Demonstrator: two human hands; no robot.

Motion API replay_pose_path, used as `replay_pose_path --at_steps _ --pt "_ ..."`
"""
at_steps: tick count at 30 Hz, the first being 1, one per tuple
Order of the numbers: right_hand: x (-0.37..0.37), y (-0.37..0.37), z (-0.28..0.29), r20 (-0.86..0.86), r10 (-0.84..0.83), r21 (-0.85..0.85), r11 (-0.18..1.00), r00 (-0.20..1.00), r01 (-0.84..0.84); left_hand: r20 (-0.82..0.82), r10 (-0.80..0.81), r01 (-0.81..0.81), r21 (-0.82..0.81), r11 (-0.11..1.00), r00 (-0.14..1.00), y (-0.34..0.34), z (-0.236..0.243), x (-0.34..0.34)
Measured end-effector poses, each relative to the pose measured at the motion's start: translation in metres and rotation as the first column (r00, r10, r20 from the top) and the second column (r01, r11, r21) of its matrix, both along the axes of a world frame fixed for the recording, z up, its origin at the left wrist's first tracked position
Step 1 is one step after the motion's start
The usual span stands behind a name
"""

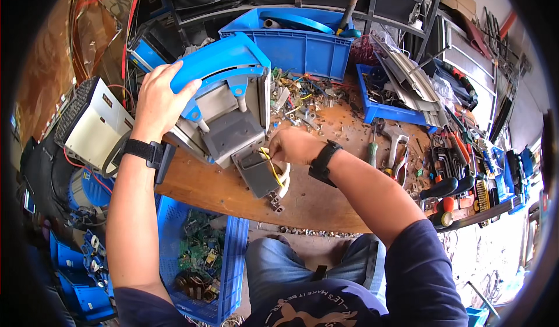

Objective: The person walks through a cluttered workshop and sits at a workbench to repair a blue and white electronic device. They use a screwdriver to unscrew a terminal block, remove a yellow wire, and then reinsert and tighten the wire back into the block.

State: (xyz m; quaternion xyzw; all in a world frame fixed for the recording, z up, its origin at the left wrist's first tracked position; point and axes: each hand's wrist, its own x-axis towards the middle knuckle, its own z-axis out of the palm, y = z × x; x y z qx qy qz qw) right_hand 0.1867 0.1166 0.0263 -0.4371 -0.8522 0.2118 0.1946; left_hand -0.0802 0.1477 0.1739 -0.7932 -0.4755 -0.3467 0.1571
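Observation:
My left hand (165,97) is closed round the curved blue top (217,59) of a tilted silver-and-grey unit (233,135), which has short white posts under blue brackets. At the unit's lower right, my right hand (291,146) pinches at a thin yellow wire (273,170) over a dark grey box (253,178). Pale curved tubing (285,181) lies beside that box, with a small brown metal piece (275,205) below it. The tips of my right fingers are partly hidden.
A large blue crate (291,53) and scrap pile (297,94) sit behind on the wooden bench (332,205). Right are a blue tray (368,109), hammer (396,144) and several hand tools (454,164). A beige machine (96,126) is left; a crate of circuit boards (233,257) is below.

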Motion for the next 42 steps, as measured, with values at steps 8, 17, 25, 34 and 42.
replay_pose_path --at_steps 8,17,25,34,42 --pt "0.001 -0.019 0.02 0.05 -0.034 0.098 0.995 0.998 0.029 -0.004 0.01 -0.01 -0.001 1.0 1.0 0.001 -0.001 -0.001" --pt "-0.012 -0.04 0.043 0.178 -0.146 0.118 0.985 0.973 0.126 -0.018 0.013 -0.014 -0.028 1.0 1.0 0.001 0.001 -0.002" --pt "-0.017 -0.047 0.047 0.067 -0.109 0.276 0.957 0.992 0.087 -0.014 0.017 -0.017 -0.034 0.999 1.0 0.0 0.0 -0.002" --pt "-0.008 -0.038 0.034 -0.004 -0.129 0.239 0.963 0.992 0.126 -0.004 0.025 -0.025 -0.06 0.998 1.0 -0.004 0.002 0.001" --pt "-0.01 -0.041 0.035 0.002 -0.071 0.399 0.915 0.997 0.064 -0.014 -0.001 0.001 0.01 1.0 1.0 0.002 -0.002 -0.003"
